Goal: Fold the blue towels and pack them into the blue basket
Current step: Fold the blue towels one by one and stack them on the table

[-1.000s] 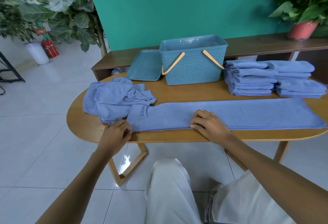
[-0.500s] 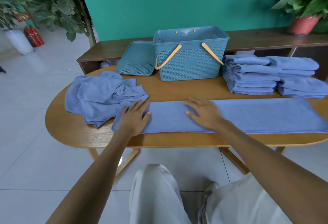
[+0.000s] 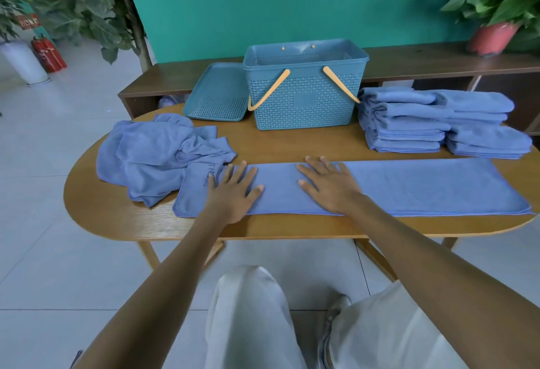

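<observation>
A long blue towel (image 3: 423, 186), folded into a narrow strip, lies across the front of the oval wooden table (image 3: 96, 216). My left hand (image 3: 233, 190) presses flat on its left end with fingers spread. My right hand (image 3: 327, 184) lies flat near the strip's middle. A heap of unfolded blue towels (image 3: 157, 158) sits at the left, touching the strip's left end. Two stacks of folded blue towels (image 3: 438, 123) stand at the right. The blue basket (image 3: 304, 96), with tan handles hanging down, stands at the table's back centre and looks empty.
The basket's blue lid (image 3: 216, 96) leans against the basket's left side. A dark wooden bench (image 3: 438, 61) runs behind the table, bearing a red plant pot (image 3: 491, 38). A leafy plant (image 3: 87, 3) and a fire extinguisher (image 3: 48, 52) stand at the far left.
Both hands went from gripping the strip's near edge to lying flat on the towel, and my left hand has slid a little to the right. The logo corner now lies flat.
</observation>
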